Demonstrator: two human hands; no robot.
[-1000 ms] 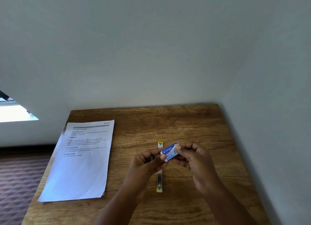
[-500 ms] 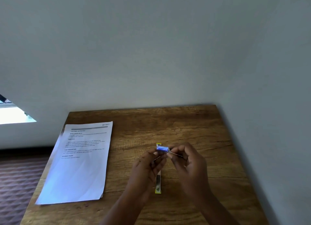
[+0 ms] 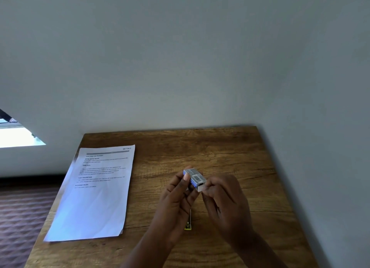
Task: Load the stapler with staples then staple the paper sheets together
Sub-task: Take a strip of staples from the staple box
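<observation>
A small blue and grey staple box point(image 3: 194, 177) is held above the wooden table point(image 3: 230, 159), barcode side up. My left hand point(image 3: 179, 195) grips its left end between thumb and fingers. My right hand point(image 3: 224, 199) pinches the pale inner tray that sticks out of the box's right end. The stapler point(image 3: 188, 224) lies open on the table below my hands, mostly hidden; only a thin metal strip and its yellow near end show. The paper sheets point(image 3: 98, 189) lie flat on the left part of the table.
The table sits in a corner, with a wall behind it and another along its right side. Patterned floor shows past the table's left edge. The paper's near left corner overhangs that edge slightly.
The box has turned in my hands so the barcode side faces up, and its inner tray now sticks out at the right end. Both hands stay above the stapler.
</observation>
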